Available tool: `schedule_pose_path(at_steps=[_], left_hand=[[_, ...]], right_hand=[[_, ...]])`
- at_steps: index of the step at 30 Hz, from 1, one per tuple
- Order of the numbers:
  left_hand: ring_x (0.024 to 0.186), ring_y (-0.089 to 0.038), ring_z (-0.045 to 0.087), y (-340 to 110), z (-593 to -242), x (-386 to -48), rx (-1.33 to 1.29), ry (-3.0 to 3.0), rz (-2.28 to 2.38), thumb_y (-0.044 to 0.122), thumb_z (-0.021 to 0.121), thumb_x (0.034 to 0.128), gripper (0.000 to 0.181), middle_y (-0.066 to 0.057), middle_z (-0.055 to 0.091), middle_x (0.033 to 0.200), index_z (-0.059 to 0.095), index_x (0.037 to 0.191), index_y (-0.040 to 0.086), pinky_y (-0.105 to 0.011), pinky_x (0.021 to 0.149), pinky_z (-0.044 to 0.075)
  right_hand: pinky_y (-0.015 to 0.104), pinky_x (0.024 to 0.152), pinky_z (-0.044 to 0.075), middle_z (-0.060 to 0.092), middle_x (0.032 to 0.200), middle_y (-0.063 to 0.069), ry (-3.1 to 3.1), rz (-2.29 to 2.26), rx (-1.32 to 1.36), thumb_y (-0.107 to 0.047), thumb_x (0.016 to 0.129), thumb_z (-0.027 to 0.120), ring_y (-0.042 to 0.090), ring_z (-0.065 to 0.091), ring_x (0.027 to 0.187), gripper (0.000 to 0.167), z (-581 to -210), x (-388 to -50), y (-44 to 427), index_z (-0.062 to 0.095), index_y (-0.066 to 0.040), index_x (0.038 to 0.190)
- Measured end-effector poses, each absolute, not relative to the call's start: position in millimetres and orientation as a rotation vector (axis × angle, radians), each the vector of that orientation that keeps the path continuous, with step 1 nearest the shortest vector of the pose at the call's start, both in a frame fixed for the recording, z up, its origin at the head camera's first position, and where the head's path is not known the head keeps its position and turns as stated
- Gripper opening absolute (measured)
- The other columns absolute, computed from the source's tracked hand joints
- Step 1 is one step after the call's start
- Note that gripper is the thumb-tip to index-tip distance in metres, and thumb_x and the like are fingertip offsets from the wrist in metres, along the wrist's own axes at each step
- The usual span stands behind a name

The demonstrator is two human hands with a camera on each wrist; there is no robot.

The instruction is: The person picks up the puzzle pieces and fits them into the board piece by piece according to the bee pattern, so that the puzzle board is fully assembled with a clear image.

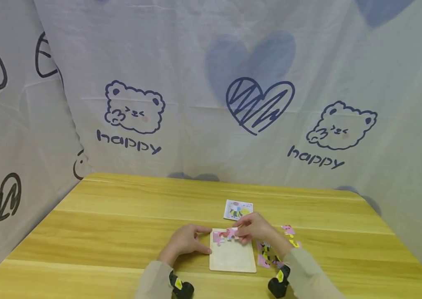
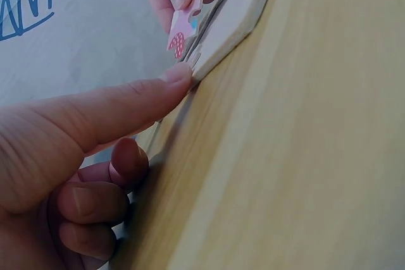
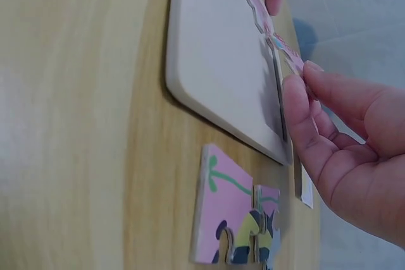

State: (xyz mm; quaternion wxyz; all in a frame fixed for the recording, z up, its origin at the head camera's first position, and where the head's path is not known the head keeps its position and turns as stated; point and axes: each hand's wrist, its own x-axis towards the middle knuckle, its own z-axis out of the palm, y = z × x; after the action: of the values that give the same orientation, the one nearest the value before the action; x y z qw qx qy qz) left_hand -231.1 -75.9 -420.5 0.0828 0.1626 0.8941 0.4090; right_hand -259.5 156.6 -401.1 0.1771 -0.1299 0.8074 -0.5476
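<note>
A pale wooden puzzle tray (image 1: 233, 259) lies on the table between the two hands. One pink puzzle piece (image 1: 217, 238) sits in its upper left corner. My right hand (image 1: 256, 228) pinches a second pink puzzle piece (image 2: 184, 33) with a red spotted shape between thumb and fingers, tilted over the tray's top edge beside the first. My left hand (image 1: 186, 241) rests at the tray's left side. Its extended finger (image 2: 152, 96) touches near the upper corner and its thumb the left edge, while the other fingers curl loosely underneath.
Right of the tray lie several loose puzzle pieces (image 3: 221, 210) in pink, yellow and black, partly under the right forearm. Farther up is a small pink-and-yellow piece (image 1: 288, 229). Behind the tray lies a bee picture card (image 1: 233, 212). A printed cloth (image 1: 196, 124) hangs behind the table.
</note>
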Motion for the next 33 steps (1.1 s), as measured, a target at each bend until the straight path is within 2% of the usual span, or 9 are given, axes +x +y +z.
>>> schedule_pose_path(at_steps=[19,28,33], left_hand=[[0.043,-0.009,0.028,-75.1,-419.3,-229.9,0.471,2.681,1.226,0.023,0.082,0.0606,0.054,0.005,0.035,0.049,0.065,0.111,0.013,-0.024,0.042,0.025],[0.042,-0.009,0.028,-75.0,-420.5,-230.4,0.458,2.681,1.219,0.023,0.082,0.0610,0.054,0.005,0.034,0.048,0.065,0.111,0.013,-0.024,0.042,0.025],[0.042,-0.009,0.027,-75.4,-419.9,-229.9,0.468,2.677,1.227,0.023,0.081,0.0615,0.054,0.005,0.033,0.048,0.065,0.112,0.013,-0.024,0.042,0.025]], right_hand=[[0.029,0.048,0.049,0.059,0.058,0.007,2.386,-1.456,-0.298,0.007,0.077,0.063,0.011,0.054,0.046,0.016,-402.0,-257.5,145.2,0.063,0.011,0.092],[0.029,0.048,0.049,0.059,0.057,0.007,2.393,-1.457,-0.275,0.007,0.075,0.065,0.011,0.055,0.045,0.019,-402.9,-257.1,143.2,0.062,0.012,0.093],[0.028,0.048,0.049,0.058,0.057,0.007,2.432,-1.421,-0.241,0.007,0.075,0.066,0.010,0.054,0.044,0.014,-402.2,-257.1,140.1,0.065,0.009,0.089]])
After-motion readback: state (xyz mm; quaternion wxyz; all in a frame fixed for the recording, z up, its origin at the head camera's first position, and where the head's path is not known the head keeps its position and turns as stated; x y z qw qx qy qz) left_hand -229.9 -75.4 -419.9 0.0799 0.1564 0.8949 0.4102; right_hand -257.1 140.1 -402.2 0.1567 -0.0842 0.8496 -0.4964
